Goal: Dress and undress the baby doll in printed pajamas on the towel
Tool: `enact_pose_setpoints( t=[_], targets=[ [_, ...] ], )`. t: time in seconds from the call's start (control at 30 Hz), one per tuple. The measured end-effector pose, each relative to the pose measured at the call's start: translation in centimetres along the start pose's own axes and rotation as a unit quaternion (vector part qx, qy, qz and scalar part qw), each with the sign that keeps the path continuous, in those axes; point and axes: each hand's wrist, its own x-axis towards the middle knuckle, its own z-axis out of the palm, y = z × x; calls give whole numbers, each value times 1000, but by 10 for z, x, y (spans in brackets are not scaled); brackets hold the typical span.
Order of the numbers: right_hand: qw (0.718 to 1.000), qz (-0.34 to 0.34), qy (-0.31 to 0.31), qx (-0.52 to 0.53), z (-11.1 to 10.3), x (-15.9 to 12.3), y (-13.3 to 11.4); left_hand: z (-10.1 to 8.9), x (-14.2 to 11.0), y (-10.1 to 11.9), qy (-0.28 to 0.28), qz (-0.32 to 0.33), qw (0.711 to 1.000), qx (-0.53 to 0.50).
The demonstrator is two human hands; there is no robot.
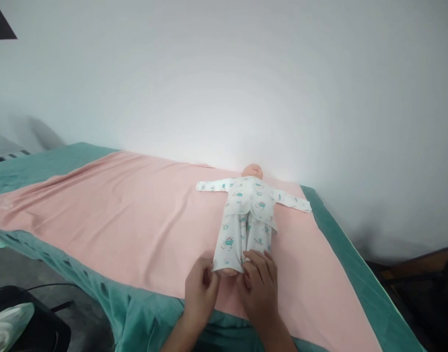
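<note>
A baby doll (252,170) lies on its back, dressed in a white printed shirt (242,195) and matching trousers (227,242). Its sleeves stretch out to both sides, and no doll hands show beyond the cuffs. At the near end, my left hand (201,286) pinches the left edge of a trouser leg's hem. My right hand (260,283) closes on the inner edge of that same hem, its other fingers lying over the second leg. The doll's foot (227,272) shows just inside the hem between my hands. The second leg's end is hidden.
Beneath the doll a pink blanket (136,210) covers a green sheet (136,313). A white wall (224,88) rises behind. At lower left stands a black object (44,320) with a white-and-green package (11,322) on it; dark furniture (425,278) is at right.
</note>
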Motion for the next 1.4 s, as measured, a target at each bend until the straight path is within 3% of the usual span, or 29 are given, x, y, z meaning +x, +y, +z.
enact_pose_setpoints(
  t=[0.2, 0.4, 0.67, 0.77, 0.87, 1.0, 1.13, 1.4],
  targets=[
    [999, -9, -25, 31, 2, -2, 1, 1, -3, -2, 5, 18, 1000, 3],
    [999, -12, -45, 23, 5, -3, 2, 3, 1, 2, -8, 35, 994, 103],
    [998, 2, -39, 40, 1, -3, -2, 4, 4, 3, -31, 12, 990, 134],
    [997, 33, -7, 67, -6, 10, 2, 5, 5, 1, -41, 16, 989, 141],
    [994, 106, 10, 33, -10, 37, 18, 6, 6, -2, -41, 34, 987, 151],
    [983, 145, -78, -77, -1, 80, 43, 7, 6, -3, -35, 56, 985, 157],
    [960, 142, -173, -167, 15, 108, 48, 7, 5, -2, -35, 54, 985, 161],
    [943, 201, -214, -154, 30, 123, 44, 8, 4, -3, -34, 70, 984, 159]
  ],
)
